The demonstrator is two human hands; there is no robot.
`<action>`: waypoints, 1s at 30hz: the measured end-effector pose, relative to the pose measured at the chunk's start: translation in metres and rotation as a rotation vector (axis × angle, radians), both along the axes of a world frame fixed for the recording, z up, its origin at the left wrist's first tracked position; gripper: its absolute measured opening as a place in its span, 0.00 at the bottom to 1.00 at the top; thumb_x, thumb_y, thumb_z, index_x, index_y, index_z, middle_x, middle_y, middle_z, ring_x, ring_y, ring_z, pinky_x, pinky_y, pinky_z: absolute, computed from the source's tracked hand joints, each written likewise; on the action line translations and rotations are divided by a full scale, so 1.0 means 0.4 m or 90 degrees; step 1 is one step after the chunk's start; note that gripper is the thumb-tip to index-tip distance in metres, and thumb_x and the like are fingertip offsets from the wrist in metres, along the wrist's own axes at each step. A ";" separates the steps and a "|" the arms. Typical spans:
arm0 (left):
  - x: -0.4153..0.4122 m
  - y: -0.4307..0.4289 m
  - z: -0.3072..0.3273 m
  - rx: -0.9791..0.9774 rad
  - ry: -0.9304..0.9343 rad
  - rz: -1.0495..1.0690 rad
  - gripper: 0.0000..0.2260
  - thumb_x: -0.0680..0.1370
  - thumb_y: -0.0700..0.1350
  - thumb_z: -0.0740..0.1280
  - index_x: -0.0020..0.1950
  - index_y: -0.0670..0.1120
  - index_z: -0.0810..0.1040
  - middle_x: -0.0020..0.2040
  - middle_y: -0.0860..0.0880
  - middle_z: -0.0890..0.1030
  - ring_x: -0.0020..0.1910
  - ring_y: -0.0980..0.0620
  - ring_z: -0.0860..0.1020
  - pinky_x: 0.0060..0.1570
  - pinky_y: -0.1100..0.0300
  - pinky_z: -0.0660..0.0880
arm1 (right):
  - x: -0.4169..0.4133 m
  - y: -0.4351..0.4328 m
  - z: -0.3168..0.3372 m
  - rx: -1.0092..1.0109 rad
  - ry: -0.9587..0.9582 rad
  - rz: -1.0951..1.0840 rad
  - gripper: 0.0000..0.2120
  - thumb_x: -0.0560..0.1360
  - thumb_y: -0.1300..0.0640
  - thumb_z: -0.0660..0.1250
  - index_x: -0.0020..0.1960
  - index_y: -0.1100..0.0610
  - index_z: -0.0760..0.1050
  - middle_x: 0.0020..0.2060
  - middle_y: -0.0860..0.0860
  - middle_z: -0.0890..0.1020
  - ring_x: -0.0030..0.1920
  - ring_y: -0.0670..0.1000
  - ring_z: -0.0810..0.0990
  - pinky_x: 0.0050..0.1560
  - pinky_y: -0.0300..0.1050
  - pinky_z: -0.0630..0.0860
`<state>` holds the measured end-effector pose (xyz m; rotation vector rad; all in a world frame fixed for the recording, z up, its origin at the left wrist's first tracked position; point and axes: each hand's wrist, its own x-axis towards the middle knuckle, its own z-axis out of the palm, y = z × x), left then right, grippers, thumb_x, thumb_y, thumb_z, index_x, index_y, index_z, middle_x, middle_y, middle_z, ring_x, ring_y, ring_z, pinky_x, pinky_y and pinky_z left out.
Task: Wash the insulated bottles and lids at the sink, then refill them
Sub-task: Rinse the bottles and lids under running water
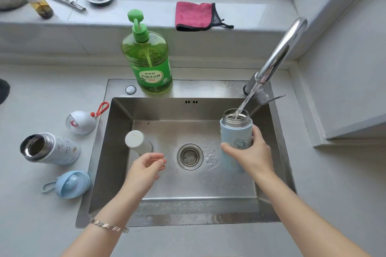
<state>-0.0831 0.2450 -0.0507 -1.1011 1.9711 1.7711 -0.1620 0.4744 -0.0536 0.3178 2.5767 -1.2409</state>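
A white insulated bottle (pixel 52 149) is seen uncapped on the counter, between a white lid (pixel 80 122) and a blue lid (pixel 72 183); the left hand (pixel 146 167) is held relaxed and empty over the sink (pixel 208 190); the blue insulated bottle (pixel 236 133) is gripped upright by the right hand (pixel 253 156) under the running tap (pixel 279 52).

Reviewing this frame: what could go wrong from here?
1. Only the right hand grips the blue bottle under the tap stream; filling and wet, it could slip into the sink.
2. The stream enters close to the bottle's rim, so water may splash or overflow.
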 end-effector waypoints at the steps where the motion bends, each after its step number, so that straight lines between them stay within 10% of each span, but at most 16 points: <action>1: 0.006 -0.002 0.001 0.001 0.000 0.001 0.06 0.78 0.36 0.62 0.52 0.43 0.76 0.46 0.48 0.81 0.45 0.54 0.78 0.45 0.60 0.73 | -0.003 0.007 0.001 0.023 -0.007 0.020 0.31 0.57 0.46 0.77 0.58 0.42 0.69 0.48 0.46 0.79 0.48 0.48 0.78 0.47 0.45 0.76; 6: 0.046 -0.010 0.001 0.010 -0.005 0.008 0.06 0.78 0.36 0.62 0.53 0.42 0.76 0.47 0.46 0.81 0.46 0.51 0.78 0.45 0.60 0.73 | -0.003 0.045 0.032 0.337 -0.229 0.315 0.32 0.59 0.42 0.73 0.60 0.41 0.66 0.46 0.47 0.69 0.40 0.48 0.76 0.36 0.40 0.70; 12: 0.100 -0.012 -0.004 0.022 -0.019 0.009 0.06 0.78 0.36 0.62 0.52 0.42 0.76 0.46 0.45 0.80 0.48 0.49 0.78 0.43 0.59 0.72 | -0.005 -0.002 0.073 0.719 -0.330 0.582 0.35 0.61 0.38 0.73 0.64 0.48 0.67 0.56 0.52 0.71 0.50 0.50 0.74 0.49 0.43 0.72; 20: 0.162 -0.049 -0.005 0.031 -0.026 0.005 0.05 0.78 0.37 0.63 0.50 0.44 0.77 0.47 0.45 0.81 0.46 0.51 0.78 0.45 0.59 0.73 | 0.036 -0.032 0.092 0.832 -0.340 0.605 0.33 0.62 0.39 0.72 0.63 0.51 0.69 0.55 0.51 0.74 0.54 0.51 0.75 0.56 0.46 0.75; 30: 0.219 -0.132 0.009 0.022 -0.018 -0.032 0.05 0.76 0.40 0.66 0.50 0.46 0.78 0.48 0.45 0.82 0.48 0.50 0.80 0.46 0.58 0.74 | 0.119 -0.104 0.095 0.634 -0.281 0.509 0.26 0.59 0.38 0.71 0.52 0.45 0.68 0.46 0.46 0.74 0.44 0.48 0.75 0.40 0.39 0.69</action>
